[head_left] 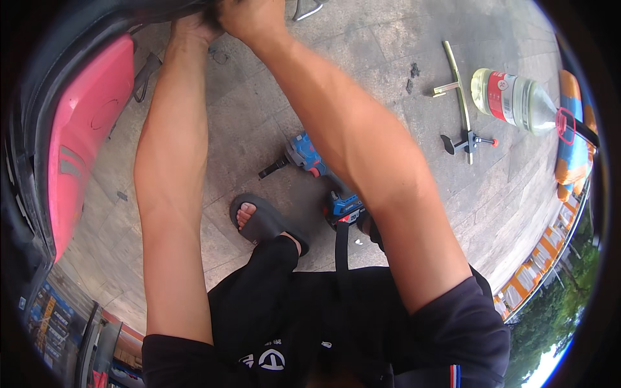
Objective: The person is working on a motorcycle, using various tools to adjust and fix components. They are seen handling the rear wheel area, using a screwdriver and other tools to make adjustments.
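Our left hand (191,29) and right hand (249,16) reach together to the dark underside of a pink-panelled vehicle (84,129) at the frame's top edge; their grip is cut off, so we cannot tell it. A blue power tool (320,178) lies on the pavement (388,45) below our right forearm.

likely outdoor roadside repair spot: paved ground (362,58), power wrench (320,178).
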Demonstrator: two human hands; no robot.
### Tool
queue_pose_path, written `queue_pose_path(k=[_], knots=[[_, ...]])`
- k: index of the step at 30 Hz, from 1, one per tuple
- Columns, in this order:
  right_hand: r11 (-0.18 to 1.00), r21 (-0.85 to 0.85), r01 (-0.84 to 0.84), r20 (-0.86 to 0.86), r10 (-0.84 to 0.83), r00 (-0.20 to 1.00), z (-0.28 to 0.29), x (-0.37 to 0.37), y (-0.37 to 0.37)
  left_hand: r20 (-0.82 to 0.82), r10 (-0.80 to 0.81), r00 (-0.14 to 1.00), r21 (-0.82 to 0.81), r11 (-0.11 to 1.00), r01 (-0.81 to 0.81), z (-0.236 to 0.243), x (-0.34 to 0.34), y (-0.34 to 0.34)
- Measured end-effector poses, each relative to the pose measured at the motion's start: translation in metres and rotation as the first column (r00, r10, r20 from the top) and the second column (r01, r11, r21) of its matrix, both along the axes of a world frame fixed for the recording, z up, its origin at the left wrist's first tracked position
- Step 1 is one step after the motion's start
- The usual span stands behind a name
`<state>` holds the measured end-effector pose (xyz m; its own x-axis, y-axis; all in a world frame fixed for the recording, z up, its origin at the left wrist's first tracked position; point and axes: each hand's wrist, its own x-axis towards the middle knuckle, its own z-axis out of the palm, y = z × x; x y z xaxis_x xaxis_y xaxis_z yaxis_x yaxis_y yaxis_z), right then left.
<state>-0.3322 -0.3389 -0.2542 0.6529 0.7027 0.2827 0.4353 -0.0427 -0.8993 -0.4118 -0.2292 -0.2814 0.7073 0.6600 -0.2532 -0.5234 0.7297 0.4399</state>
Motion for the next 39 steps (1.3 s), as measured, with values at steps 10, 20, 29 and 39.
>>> queue_pose_path(k=[10, 20, 29, 39], knots=[[0.999, -0.013, -0.042, -0.033, 0.042, 0.999, 0.001, 0.0, -0.007, -0.016, 0.049, 0.999, 0.055, 0.997, -0.048, 0.013, 0.0, -0.011], [0.993, -0.116, -0.007, -0.138, -0.009, 0.99, 0.025, 0.004, -0.005, -0.066, -0.005, 0.998, 0.072, 0.997, 0.01, 0.023, 0.003, -0.017], [0.995, -0.032, 0.098, -0.124, -0.101, 0.987, 0.034, -0.003, -0.009, 0.076, -0.11, 0.991, 0.239, 0.967, 0.089, 0.028, -0.005, -0.014], [0.982, 0.062, 0.177, -0.206, -0.161, 0.965, 0.03, -0.011, -0.005, 0.203, -0.226, 0.953, 0.143, 0.969, 0.199, 0.014, -0.01, 0.013]])
